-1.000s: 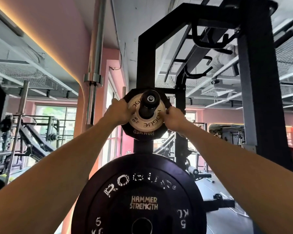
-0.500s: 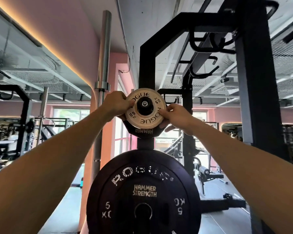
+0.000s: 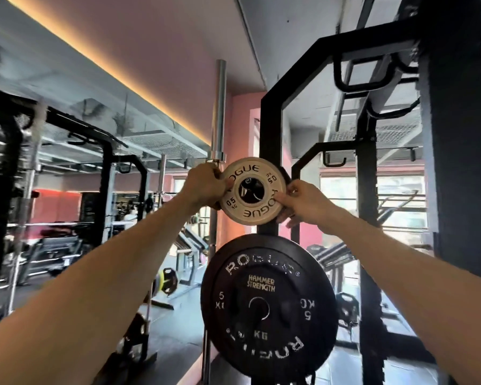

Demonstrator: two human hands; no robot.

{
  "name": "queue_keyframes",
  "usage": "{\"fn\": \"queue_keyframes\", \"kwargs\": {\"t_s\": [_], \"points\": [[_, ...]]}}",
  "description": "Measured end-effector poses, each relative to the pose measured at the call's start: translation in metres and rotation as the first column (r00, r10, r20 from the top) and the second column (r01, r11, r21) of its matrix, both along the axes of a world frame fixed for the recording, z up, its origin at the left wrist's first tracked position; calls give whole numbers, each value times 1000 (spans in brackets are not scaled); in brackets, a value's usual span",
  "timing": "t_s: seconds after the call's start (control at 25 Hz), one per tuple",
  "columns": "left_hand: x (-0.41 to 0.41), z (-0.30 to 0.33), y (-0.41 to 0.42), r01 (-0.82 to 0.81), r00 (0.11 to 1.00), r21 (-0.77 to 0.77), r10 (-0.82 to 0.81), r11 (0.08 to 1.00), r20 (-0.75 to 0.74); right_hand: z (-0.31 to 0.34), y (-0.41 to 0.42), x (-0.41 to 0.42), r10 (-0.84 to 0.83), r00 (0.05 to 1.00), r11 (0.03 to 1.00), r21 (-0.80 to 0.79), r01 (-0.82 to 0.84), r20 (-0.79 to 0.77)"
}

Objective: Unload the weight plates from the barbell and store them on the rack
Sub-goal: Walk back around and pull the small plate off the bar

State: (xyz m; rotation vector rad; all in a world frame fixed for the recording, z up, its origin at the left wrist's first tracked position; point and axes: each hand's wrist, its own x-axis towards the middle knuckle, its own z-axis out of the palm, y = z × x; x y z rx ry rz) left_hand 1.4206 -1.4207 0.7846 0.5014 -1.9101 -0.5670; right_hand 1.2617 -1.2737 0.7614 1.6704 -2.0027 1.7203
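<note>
Black rack upright (image 3: 270, 140) runs up the centre of the head view, with a second, thicker post (image 3: 456, 134) close on the right edge.

Big black plate (image 3: 270, 307) hangs low on the upright — "ROGUE", "HAMMER STRENGTH" and "5 KG" readable on its face, centre hole facing the camera.

Chrome barbell (image 3: 220, 112) stands vertical just left of the upright; its collar sits right above the left hand.

Small white plate (image 3: 252, 215) marked "ROGUE" and "0.5 KG" is held up in front of the upright, directly above the black plate and apart from it. Face toward the camera, roughly vertical. Through its centre hole a dark peg end with a metal fitting shows; whether the plate is actually threaded onto the peg or just in front of it, can't tell. A dark edge shows behind the plate's right rim — looks like another plate, not clear.

Left hand (image 3: 203, 187) grips the white plate's left rim, fingers curled round the edge, thumb on the face.

Right hand (image 3: 303, 201) pinches the right rim — thumb on the front near the hole, fingers wrapped behind.

Both forearms bare, reaching up from the bottom corners.

Background: more racks, benches, blurred.
</note>
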Motion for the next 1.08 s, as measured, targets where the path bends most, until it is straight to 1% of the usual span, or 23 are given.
{"fn": "queue_keyframes", "kwargs": {"t_s": [0.2, 0.36, 0.48, 0.6, 0.72, 0.88, 1.0, 1.08], "points": [[28, -3, 67, -38, 999, 2, 38, 999, -13, -9, 62, 25, 49, 998, 998, -33, -48, 29], [45, -15, 119, -21, 1000, 36, 22, 999, -10, -20, 116, 42, 51, 998, 998, -34, -50, 48], [57, -30, 161, 1, 1000, 18, -1, 1000, 3, -34, 166, 57, 36, 998, 999, 4, -36, 55], [61, -48, 212, 11, 999, 31, -12, 999, 39, -52, 227, 69, -19, 998, 999, 28, 18, 61], [56, -60, 261, 70, 995, 77, -75, 995, 66, -61, 284, 75, -78, 994, 994, 79, 72, 72], [35, -64, 337, 105, 987, 39, -109, 994, 122, -70, 366, 55, -158, 984, 981, 123, 147, 81], [11, -70, 389, 145, 982, 64, -152, 987, 112, -74, 420, 36, -171, 980, 982, 105, 160, 104], [-12, -77, 427, 150, 979, 82, -159, 985, 125, -78, 460, 19, -195, 977, 978, 97, 187, 88]]}}
